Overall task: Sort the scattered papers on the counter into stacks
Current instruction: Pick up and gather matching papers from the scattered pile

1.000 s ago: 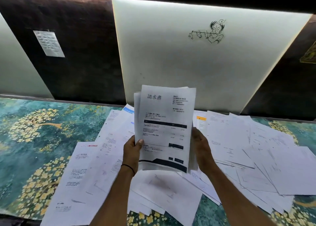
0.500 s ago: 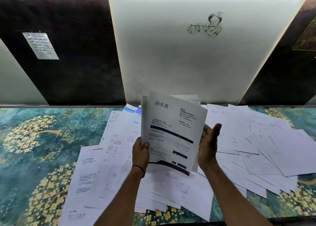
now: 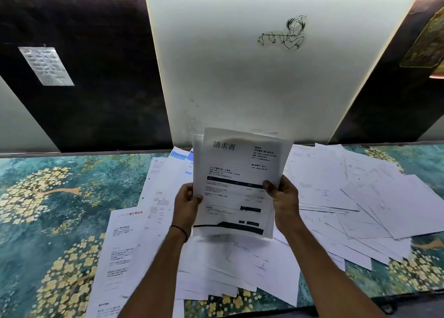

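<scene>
In the head view, the bundle (image 3: pixel 236 185) stood upright in the air over the middle of the counter (image 3: pixel 36 221), its long axis running up and down and its top tipped a little to the right. The left hand (image 3: pixel 186 204) gripped its left edge, thumb on the front sheet. The right hand (image 3: pixel 284 202) gripped the right edge the same way, so the bundle lay straight ahead between the two, neither hand nearer. The loose papers (image 3: pixel 374 197) lay flat below and spread widest to the right, closer to the right hand. Bare counter showed only out to the left, past a sheet (image 3: pixel 125 233) on the left hand's side. Any stack set down would probably have to go toward that open side. The front sheet of the bundle was headed 請求書 in large characters, with black bars lower down. Its smaller print was too fine to read. The left sheet carried a red heading that looked Japanese but was blurred. A dark band (image 3: pixel 180 230) circled the left wrist. On the lit panel (image 3: pixel 240 89) behind was a line drawing (image 3: pixel 286 34) of a flute player, and a small note (image 3: pixel 45 66) on the dark wall could not be read.
</scene>
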